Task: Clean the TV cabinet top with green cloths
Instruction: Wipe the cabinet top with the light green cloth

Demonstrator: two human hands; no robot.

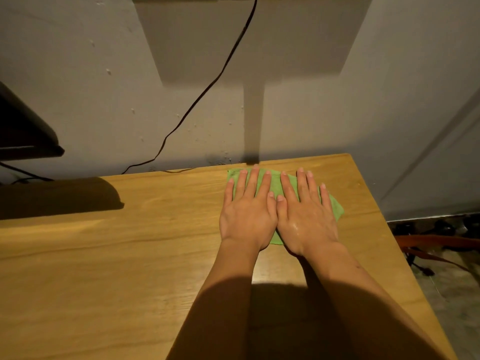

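A green cloth (277,185) lies flat on the wooden TV cabinet top (130,255), near its back right corner by the wall. My left hand (248,211) and my right hand (304,214) rest side by side on the cloth, palms down, fingers spread and pointing at the wall. Both hands press it flat; neither curls around it. Most of the cloth is hidden under them, with green showing between the fingers, at the far left corner and at the right edge (337,209).
A dark TV (23,131) stands at the left, casting a shadow on the wood. A black cable (207,89) runs down the grey wall to the cabinet's back edge. The cabinet's right edge drops to a floor with orange straps (436,242) and dark clutter.
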